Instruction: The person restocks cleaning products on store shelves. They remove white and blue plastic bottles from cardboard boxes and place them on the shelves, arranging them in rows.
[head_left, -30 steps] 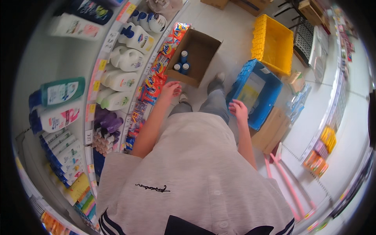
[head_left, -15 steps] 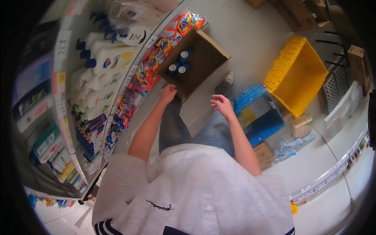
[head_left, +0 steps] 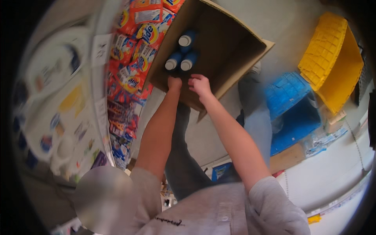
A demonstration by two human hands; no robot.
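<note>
- Step, as judged: reaching into the cardboard box (head_left: 233, 72), upper middle of frame.
- Three blue bottles (head_left: 190, 58), white-capped, stand inside, left of box centre.
- Left hand (head_left: 174, 83) curled narrow, just below them; grip unclear.
- Right hand (head_left: 200, 85) half-curled, seemingly holding nothing.
- Next move calls for fingers spread around a bottle.

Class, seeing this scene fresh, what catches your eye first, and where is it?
Three white-capped blue bottles stand out, clustered inside the open cardboard box, with the left hand and right hand close by. Orange packets crowd along the box's left side, while the yellow crate and blue crate show brightly at the right.
</note>
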